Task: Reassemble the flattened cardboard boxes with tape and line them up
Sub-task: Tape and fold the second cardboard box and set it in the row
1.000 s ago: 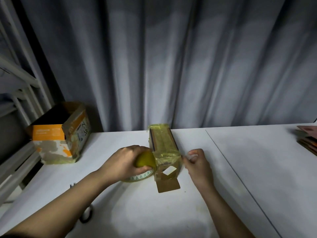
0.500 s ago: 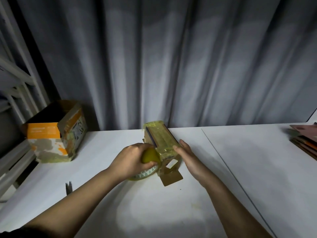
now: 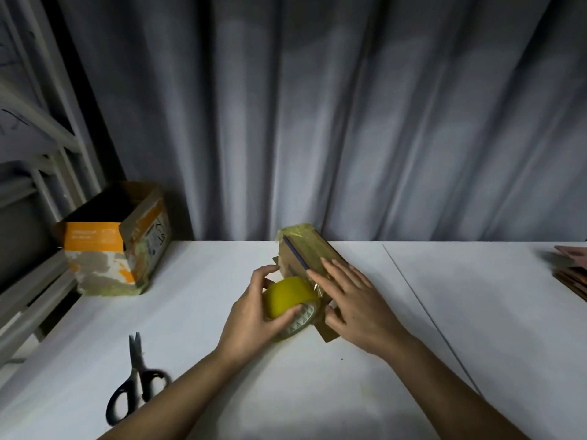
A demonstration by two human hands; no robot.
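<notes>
A narrow brown cardboard box (image 3: 305, 249), wrapped in yellowish tape, lies on the white table (image 3: 197, 296) at the centre. My left hand (image 3: 254, 315) grips a yellow tape roll (image 3: 287, 296) against the box's near left side. My right hand (image 3: 352, 300) lies flat on top of the box with straight fingers, pressing the tape down, its thumb by the near flap. An assembled orange and brown box (image 3: 117, 246) stands open at the far left of the table.
Black-handled scissors (image 3: 135, 379) lie near the table's front left. A stack of flattened cardboard (image 3: 571, 271) sits at the right edge. A grey curtain hangs behind the table, and a metal rack (image 3: 35, 173) stands to the left.
My right hand moved from beside the box onto its top and slid along it. The tape roll in my left hand rose against the box's side.
</notes>
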